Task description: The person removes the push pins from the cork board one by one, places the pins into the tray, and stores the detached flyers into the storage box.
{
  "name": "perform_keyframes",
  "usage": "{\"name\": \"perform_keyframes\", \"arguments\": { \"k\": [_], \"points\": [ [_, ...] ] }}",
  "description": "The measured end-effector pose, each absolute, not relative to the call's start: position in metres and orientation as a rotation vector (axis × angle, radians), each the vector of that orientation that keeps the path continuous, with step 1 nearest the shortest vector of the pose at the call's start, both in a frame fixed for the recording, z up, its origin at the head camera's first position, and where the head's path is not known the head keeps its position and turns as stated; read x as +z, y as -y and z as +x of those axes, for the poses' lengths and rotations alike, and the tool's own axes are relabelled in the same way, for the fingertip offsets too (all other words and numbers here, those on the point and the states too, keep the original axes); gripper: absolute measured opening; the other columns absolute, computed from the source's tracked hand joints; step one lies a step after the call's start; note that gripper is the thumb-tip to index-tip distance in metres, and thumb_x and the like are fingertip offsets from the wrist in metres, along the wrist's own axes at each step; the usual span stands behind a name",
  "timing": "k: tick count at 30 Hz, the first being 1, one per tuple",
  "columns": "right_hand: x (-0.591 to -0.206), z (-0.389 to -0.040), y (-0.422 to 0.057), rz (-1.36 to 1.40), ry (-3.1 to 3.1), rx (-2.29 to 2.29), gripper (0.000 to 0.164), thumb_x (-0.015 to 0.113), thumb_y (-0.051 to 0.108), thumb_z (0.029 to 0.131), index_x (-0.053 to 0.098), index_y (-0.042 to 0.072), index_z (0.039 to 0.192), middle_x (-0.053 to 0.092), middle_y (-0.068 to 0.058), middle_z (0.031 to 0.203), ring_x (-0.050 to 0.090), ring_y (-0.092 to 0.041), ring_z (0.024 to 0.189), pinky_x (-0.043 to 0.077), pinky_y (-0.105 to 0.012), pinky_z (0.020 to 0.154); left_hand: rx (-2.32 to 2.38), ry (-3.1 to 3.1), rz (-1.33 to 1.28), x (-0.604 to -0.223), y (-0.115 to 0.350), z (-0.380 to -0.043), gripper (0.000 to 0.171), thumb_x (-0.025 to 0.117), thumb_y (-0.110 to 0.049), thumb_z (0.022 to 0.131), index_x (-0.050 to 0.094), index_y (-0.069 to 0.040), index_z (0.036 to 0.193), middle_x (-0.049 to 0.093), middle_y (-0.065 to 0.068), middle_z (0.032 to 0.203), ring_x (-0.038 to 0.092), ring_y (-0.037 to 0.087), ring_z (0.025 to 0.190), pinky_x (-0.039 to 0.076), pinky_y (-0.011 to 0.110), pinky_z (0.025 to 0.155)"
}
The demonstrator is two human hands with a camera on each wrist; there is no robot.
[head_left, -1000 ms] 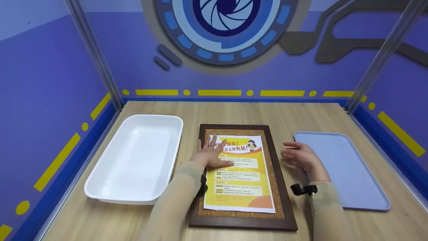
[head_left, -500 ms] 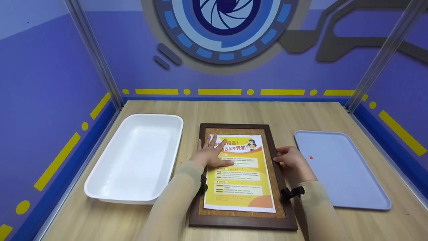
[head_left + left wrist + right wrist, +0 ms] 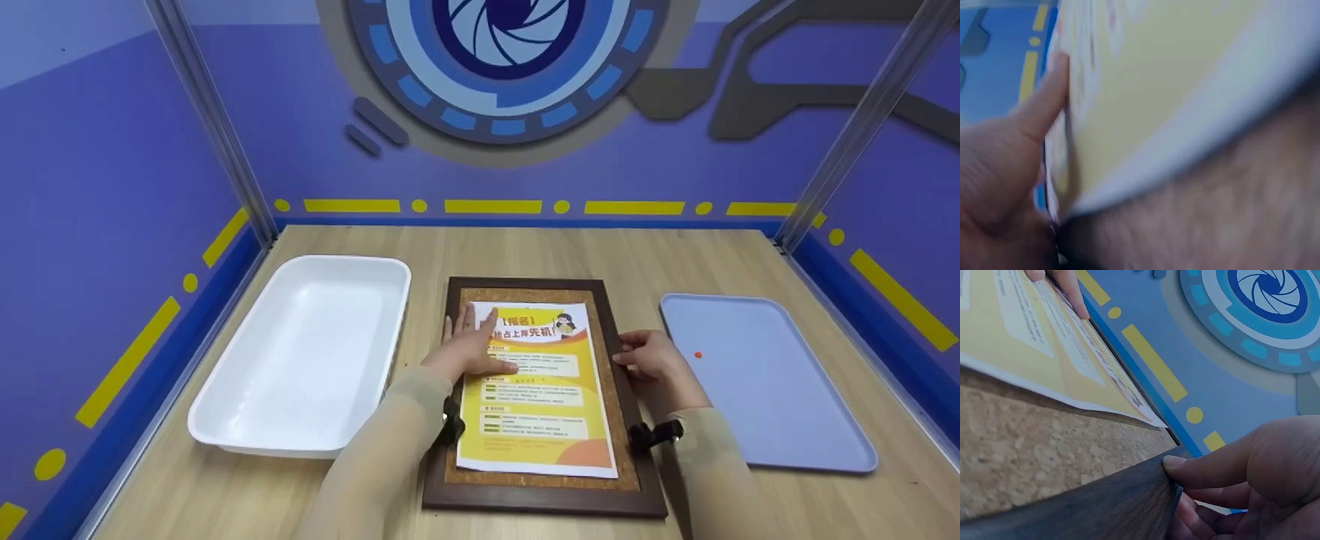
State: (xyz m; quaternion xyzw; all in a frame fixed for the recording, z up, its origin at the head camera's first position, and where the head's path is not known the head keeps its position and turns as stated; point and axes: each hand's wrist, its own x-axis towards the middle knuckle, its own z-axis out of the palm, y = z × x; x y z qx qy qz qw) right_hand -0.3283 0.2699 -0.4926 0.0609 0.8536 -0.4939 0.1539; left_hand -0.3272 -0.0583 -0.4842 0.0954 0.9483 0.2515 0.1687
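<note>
A cork board with a dark wooden frame (image 3: 544, 500) lies on the table in the middle of the head view. On its cork is a yellow and orange printed sheet (image 3: 536, 442). My left hand (image 3: 466, 352) rests on the sheet's upper left with fingers spread towards the frame's left edge; in the left wrist view its thumb (image 3: 1053, 93) lies along the paper. My right hand (image 3: 652, 356) pinches the right rail of the frame. The right wrist view shows its thumb (image 3: 1207, 467) on top of the rail, with the fingers curled at the outer side, partly hidden.
A deep white tray (image 3: 315, 352) stands to the left of the board. To the right lies a shallow blue-grey tray (image 3: 780, 390) with a tiny orange-red object (image 3: 698, 355) on it. Blue printed walls (image 3: 480, 180) enclose the table's back and sides.
My right hand has moved left from beside the board and taken hold of the right rail, uncovering the tiny orange-red object. My left hand has slid slightly left on the sheet.
</note>
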Motion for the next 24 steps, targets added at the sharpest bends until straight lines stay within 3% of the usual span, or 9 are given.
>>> {"name": "perform_keyframes", "arguments": {
  "k": [7,13,17,19,21,24],
  "points": [
    [-0.495,-0.328,-0.272,0.160,-2.436,-1.420,0.052,0.066,0.005,0.096,0.050,-0.010,0.144,0.065,-0.015,0.120,0.059,-0.010,0.081,0.053,-0.024,0.065,0.786,-2.849,0.062,-0.485,0.045,-0.309,0.130,0.087,-0.050,0.078,0.002,-0.003,0.165,0.010,0.028,0.171,0.000,0.044,0.161,0.000,0.054,0.132],
    [-0.495,-0.329,-0.273,0.165,-2.455,-1.416,0.053,0.068,0.005,0.096,0.051,-0.010,0.143,0.065,-0.017,0.123,0.060,-0.009,0.090,0.055,-0.022,0.072,1.032,-2.846,-0.012,-0.489,0.045,-0.299,0.130,0.094,-0.029,0.073,0.007,-0.006,0.166,0.024,0.022,0.167,0.017,0.040,0.153,0.015,0.053,0.129],
    [-0.496,-0.329,-0.273,0.161,-2.453,-1.425,0.052,0.068,0.005,0.096,0.051,-0.010,0.143,0.066,-0.018,0.124,0.060,-0.009,0.090,0.056,-0.022,0.073,1.103,-2.883,-0.061,-0.491,0.045,-0.295,0.129,0.096,-0.023,0.071,0.010,-0.010,0.167,0.033,0.023,0.161,0.030,0.039,0.137,0.025,0.053,0.121],
    [-0.497,-0.330,-0.273,0.153,-2.452,-1.425,0.052,0.068,0.004,0.096,0.051,-0.010,0.143,0.066,-0.019,0.125,0.061,-0.009,0.091,0.056,-0.023,0.074,1.116,-2.896,-0.072,-0.490,0.046,-0.292,0.128,0.095,-0.020,0.071,0.010,-0.010,0.167,0.037,0.023,0.161,0.034,0.040,0.139,0.027,0.053,0.121],
    [-0.497,-0.329,-0.273,0.143,-2.454,-1.422,0.052,0.068,0.004,0.095,0.051,-0.011,0.143,0.066,-0.020,0.125,0.060,-0.009,0.091,0.056,-0.023,0.074,1.150,-2.892,-0.060,-0.489,0.048,-0.290,0.125,0.093,-0.013,0.072,0.011,-0.007,0.166,0.042,0.025,0.159,0.043,0.042,0.138,0.036,0.053,0.118],
    [-0.497,-0.329,-0.274,0.128,-2.460,-1.413,0.053,0.068,0.004,0.095,0.051,-0.013,0.142,0.065,-0.021,0.125,0.061,-0.010,0.090,0.057,-0.024,0.073,1.217,-2.867,-0.003,-0.486,0.053,-0.289,0.115,0.087,0.001,0.071,0.019,-0.002,0.164,0.056,0.026,0.147,0.060,0.041,0.125,0.053,0.050,0.102]
  ]
}}
